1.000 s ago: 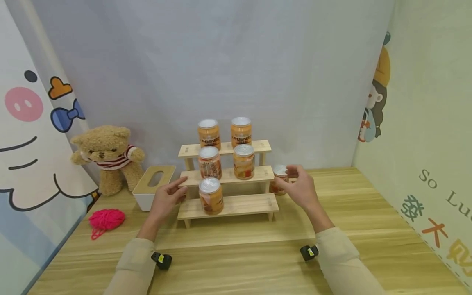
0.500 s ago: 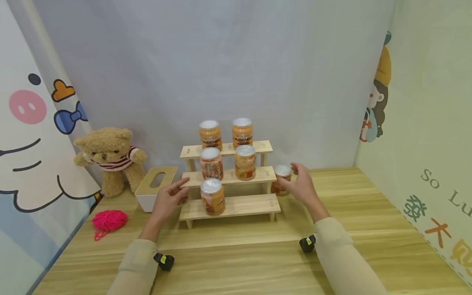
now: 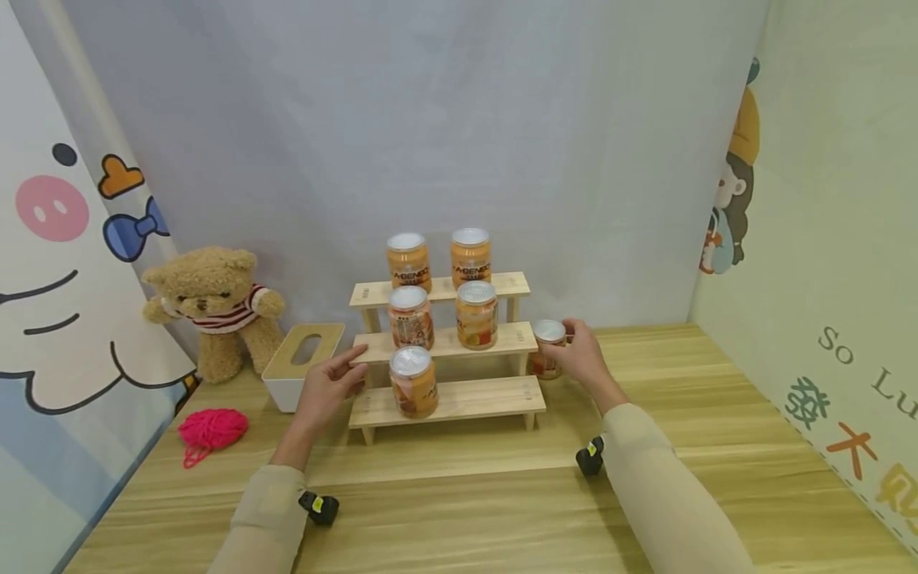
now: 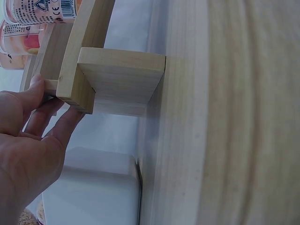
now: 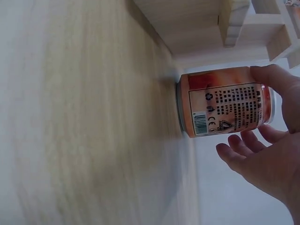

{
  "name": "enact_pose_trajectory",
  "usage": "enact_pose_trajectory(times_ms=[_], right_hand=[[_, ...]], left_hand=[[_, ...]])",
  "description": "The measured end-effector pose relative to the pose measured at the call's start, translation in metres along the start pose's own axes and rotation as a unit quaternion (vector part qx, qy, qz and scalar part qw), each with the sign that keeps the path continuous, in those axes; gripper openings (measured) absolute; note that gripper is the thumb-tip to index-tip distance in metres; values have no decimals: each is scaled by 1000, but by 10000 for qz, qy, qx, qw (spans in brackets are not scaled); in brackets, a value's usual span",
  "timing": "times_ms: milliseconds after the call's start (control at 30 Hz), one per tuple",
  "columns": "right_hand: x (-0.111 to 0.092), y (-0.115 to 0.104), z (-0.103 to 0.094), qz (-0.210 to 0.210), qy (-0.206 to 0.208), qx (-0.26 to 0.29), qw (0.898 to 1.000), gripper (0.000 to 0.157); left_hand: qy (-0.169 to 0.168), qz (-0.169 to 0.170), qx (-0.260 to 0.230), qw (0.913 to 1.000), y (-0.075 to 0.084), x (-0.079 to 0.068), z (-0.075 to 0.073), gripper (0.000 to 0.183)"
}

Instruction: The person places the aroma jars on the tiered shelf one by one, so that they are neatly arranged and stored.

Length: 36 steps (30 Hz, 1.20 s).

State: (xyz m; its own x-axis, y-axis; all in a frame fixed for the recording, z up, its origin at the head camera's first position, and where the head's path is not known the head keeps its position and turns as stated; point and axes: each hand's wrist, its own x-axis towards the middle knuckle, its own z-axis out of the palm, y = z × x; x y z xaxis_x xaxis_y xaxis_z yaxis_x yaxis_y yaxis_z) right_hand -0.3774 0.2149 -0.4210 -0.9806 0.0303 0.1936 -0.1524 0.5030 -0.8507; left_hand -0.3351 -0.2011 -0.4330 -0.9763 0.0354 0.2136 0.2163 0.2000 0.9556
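Observation:
A three-tier wooden display shelf (image 3: pixel 476 396) stands mid-table, with two fruit cans on its top step, two on the middle and one (image 3: pixel 413 384) on the bottom, all silver-lidded. At its left end, my left hand (image 3: pixel 328 391) holds the edge of the middle step between thumb and fingers, as the left wrist view (image 4: pixel 37 154) also shows. Beside the shelf's right end, another fruit can (image 5: pixel 222 103) stands upright on the tabletop. My right hand (image 3: pixel 584 357) grips it near the lid, thumb on one side and fingers curled round the other.
A white tissue box (image 3: pixel 287 392) with a wooden lid sits left of the shelf. Behind it is a teddy bear (image 3: pixel 215 307) in a striped top; a ball of pink yarn (image 3: pixel 213 429) lies in front. Curtains and printed panels border the wooden table (image 3: pixel 459 518).
My right hand has moved left onto the can beside the shelf, and its fingers have closed round it. The left hand stays on the shelf's end.

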Motion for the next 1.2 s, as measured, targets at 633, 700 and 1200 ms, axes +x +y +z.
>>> enact_pose_trajectory(times_ms=[633,700,1200], right_hand=[[2,11,-4,250,58,752,9968,67],[2,10,-6,222,81,825,9963,67],[-4,12,-14,236,278,803,9961,66]], left_hand=[[24,-14,-10,10000,-1,0,1,44],[33,-2,-8,10000,-1,0,0,43],[23,67,-121,9999,-3,1,0,44]])
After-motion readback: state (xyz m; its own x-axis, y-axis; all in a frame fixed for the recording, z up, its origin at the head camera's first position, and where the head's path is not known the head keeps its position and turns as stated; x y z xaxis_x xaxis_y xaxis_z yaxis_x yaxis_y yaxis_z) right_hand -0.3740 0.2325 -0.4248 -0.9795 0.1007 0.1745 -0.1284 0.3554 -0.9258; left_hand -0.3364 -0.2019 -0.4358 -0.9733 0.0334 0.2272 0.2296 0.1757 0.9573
